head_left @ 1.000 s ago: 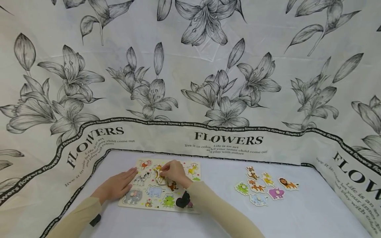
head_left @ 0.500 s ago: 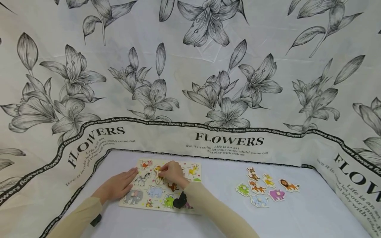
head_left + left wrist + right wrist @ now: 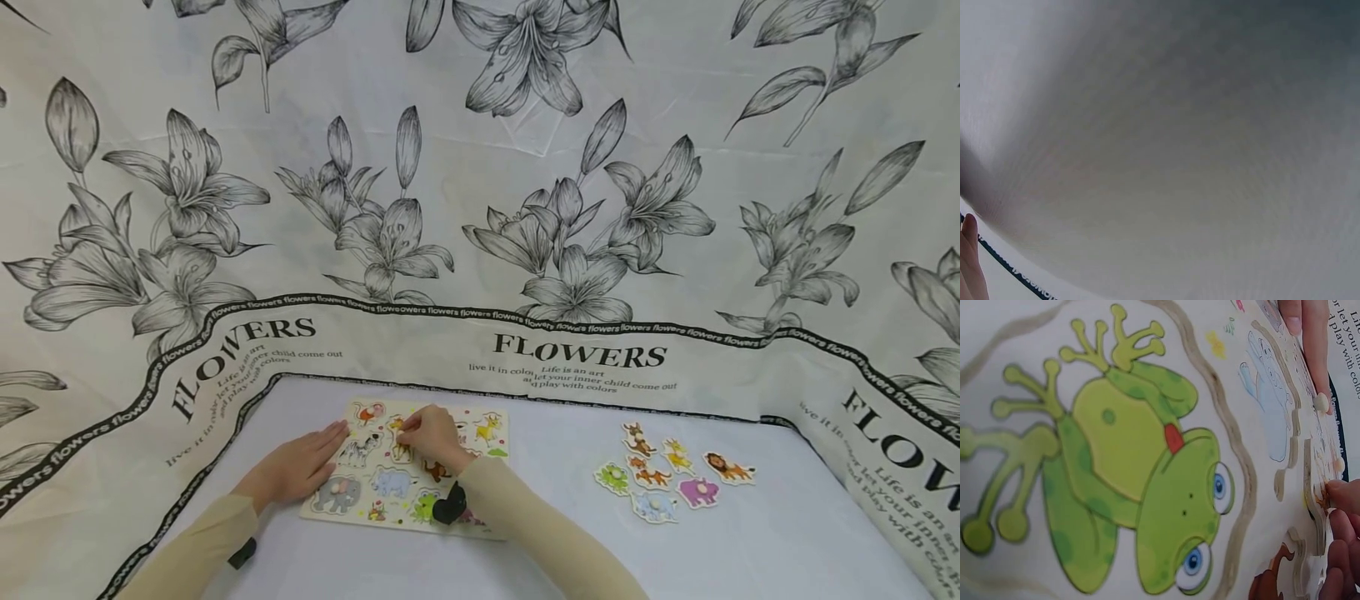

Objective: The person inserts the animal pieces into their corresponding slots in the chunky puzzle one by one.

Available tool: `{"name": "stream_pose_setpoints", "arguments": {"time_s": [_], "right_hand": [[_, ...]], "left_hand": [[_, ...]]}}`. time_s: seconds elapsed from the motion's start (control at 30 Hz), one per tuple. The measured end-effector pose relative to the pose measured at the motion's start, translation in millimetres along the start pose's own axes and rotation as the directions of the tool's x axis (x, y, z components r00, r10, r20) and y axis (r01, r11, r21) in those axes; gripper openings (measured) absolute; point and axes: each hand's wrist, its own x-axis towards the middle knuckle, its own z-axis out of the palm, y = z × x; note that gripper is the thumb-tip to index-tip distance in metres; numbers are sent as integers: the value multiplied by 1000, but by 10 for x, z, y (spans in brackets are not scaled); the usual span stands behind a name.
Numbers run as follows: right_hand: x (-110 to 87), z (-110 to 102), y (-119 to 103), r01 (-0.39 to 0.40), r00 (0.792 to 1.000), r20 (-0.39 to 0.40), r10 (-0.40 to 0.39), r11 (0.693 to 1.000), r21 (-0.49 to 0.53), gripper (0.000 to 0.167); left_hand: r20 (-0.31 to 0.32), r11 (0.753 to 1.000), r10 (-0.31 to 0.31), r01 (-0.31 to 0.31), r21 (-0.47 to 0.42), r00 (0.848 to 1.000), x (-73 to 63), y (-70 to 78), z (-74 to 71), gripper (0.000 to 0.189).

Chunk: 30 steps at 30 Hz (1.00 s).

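Note:
A wooden animal puzzle board (image 3: pixel 352 518) lies on the white tabletop. My left hand (image 3: pixel 296 467) rests with straight fingers on its left edge, beside the zebra (image 3: pixel 358 448) and grey elephant (image 3: pixel 336 495). Over the board's upper middle, my right hand (image 3: pixel 435 437) pinches the yellow giraffe piece (image 3: pixel 401 451), which lies at the giraffe's spot; whether it sits flush I cannot tell. In the right wrist view, fingertips (image 3: pixel 1342 495) of the right hand show at the right edge, beyond the frog recess (image 3: pixel 1116 456) and the blue elephant recess (image 3: pixel 1266 400).
Right of the board lie several loose animal pieces, among them a lion (image 3: pixel 729 467), a purple hippo (image 3: pixel 697 491), a green frog (image 3: pixel 612 477) and a blue elephant (image 3: pixel 655 505). A flowered cloth (image 3: pixel 577 358) rises behind the table. Blurred pale fabric (image 3: pixel 1179 187) fills most of the left wrist view.
The giraffe piece, tilted earlier, now lies flatter and more upright in outline, shifted slightly left under my right fingers. My left hand has stayed in place.

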Motion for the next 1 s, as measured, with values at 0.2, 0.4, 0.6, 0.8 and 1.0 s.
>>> {"name": "stream_pose_setpoints", "arguments": {"time_s": [0.2,0.4,0.6,0.8,1.0], "right_hand": [[19,29,-6,9,1000,-14,-9,1000,5,9],[44,54,6,27,999,-19,-27,1000,-10,9],[65,56,34,19,1000,-1,-19,1000,-10,11],[90,54,53,51,998,20,-51,999,-14,10],[77,56,58,64,998,28,-63,998,-26,9]], "left_hand": [[-5,1000,0,0,-3,1000,-3,6,-1,55],[-2,1000,-12,12,-10,1000,-3,-2,4,56],[-10,1000,11,-11,-8,1000,8,2,-2,55],[-19,1000,18,-18,0,1000,18,19,-16,54],[4,1000,3,-3,3,1000,16,18,-17,55]]}}
